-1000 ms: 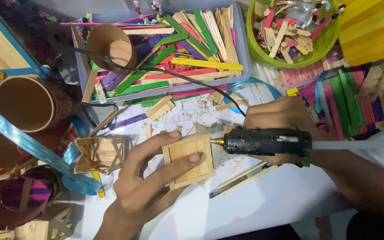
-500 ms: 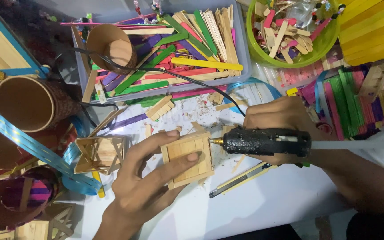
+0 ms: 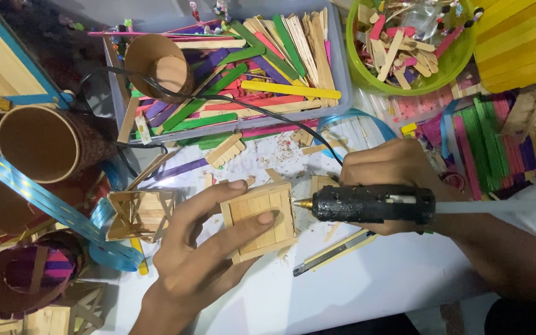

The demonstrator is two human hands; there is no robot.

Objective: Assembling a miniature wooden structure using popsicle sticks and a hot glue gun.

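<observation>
Bare left hand (image 3: 193, 260), bare right hand (image 3: 392, 180), both forearms unsleeved

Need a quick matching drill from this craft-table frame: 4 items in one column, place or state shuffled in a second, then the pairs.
Things:
1. wooden stick panel
2. glue gun
3. green bowl
4. cardboard tube

Places or states:
A. lying on its side at the table's left
B. gripped in the right hand
C. top right, holding short sticks
D. pinched by the left hand

Pairs: 1-D, 2-B, 3-C, 4-A

A pale wooden panel (image 3: 259, 219), black glue gun (image 3: 372, 203), lime-green bowl (image 3: 367, 74), and shiny blue ribbon (image 3: 29, 188).
</observation>
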